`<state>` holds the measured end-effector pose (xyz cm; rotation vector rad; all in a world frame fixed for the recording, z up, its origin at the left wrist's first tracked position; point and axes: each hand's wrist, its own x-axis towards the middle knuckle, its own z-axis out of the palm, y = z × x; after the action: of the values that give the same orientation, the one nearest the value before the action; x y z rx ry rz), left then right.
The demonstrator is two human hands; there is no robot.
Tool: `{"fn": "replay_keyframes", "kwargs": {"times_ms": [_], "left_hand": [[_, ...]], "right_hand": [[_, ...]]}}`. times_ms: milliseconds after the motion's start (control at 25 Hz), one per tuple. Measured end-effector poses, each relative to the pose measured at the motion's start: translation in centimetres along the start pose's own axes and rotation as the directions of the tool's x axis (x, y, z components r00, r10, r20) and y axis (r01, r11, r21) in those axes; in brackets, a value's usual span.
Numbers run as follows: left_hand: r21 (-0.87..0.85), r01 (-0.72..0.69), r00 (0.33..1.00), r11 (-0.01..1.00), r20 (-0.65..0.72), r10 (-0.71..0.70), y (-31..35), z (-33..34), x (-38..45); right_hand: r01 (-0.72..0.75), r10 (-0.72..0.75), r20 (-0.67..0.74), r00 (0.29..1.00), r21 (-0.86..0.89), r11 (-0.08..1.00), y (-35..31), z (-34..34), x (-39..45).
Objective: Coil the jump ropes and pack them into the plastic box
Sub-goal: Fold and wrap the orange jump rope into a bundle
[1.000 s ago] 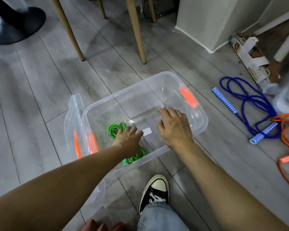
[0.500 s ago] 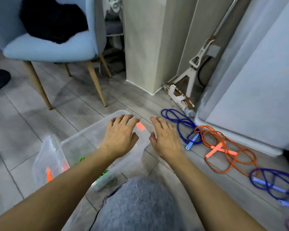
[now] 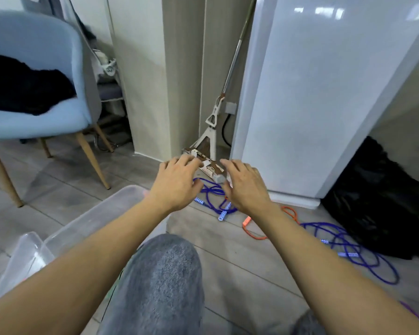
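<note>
My left hand (image 3: 177, 183) and my right hand (image 3: 246, 187) reach forward side by side, fingers spread and holding nothing, above a blue jump rope (image 3: 212, 198) with patterned handles that lies loose on the floor. An orange jump rope (image 3: 248, 227) lies just right of it, partly hidden by my right forearm. A second blue rope (image 3: 363, 257) sprawls further right. The clear plastic box (image 3: 102, 218) sits at the lower left, behind my left arm; its inside is mostly hidden.
My knee in grey jeans (image 3: 160, 281) fills the lower middle. A light blue chair (image 3: 34, 93) with wooden legs stands at the left. A flat mop (image 3: 211, 151) leans beside a white cabinet (image 3: 312, 105). A black bag (image 3: 377, 201) lies at the right.
Both hands left the box and moved forward and right, out over the blue rope. The view tilted up, and the box slid to the lower left.
</note>
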<state>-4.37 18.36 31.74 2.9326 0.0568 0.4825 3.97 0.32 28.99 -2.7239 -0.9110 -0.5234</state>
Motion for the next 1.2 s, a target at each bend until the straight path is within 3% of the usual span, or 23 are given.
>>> {"fn": "replay_keyframes", "kwargs": {"times_ms": [280,560,720,840,1040,1200], "left_hand": [[-0.05,-0.161,0.987,0.986,0.015,0.162,7.0,2.5,2.9],[-0.129,-0.239,0.966,0.962,0.07,0.249,12.5,9.5,6.8],[-0.172,-0.19,0.969,0.967,0.125,0.213,14.2,15.4,7.9],[-0.139,-0.147,0.955,0.979,0.239,0.177,13.7,21.0,8.5],[-0.136,-0.083,0.902,0.987,0.411,0.132,11.9,30.8,9.4],[-0.108,-0.117,0.843,0.987,0.514,0.156,11.0,38.5,10.9]], "right_hand": [[-0.095,0.099,0.021,0.995,-0.13,0.987,9.0,-3.5,-2.8],[-0.222,0.241,0.109,0.964,-0.165,0.961,17.8,-1.3,-5.8],[-0.285,0.307,0.179,0.935,-0.139,0.948,21.9,3.8,-8.2],[-0.318,0.335,0.266,0.904,-0.105,0.942,23.8,9.5,-9.4],[-0.293,0.285,0.446,0.849,-0.052,0.955,25.5,19.8,-9.5],[-0.308,0.263,0.505,0.822,0.006,0.951,28.4,27.1,-9.1]]}}
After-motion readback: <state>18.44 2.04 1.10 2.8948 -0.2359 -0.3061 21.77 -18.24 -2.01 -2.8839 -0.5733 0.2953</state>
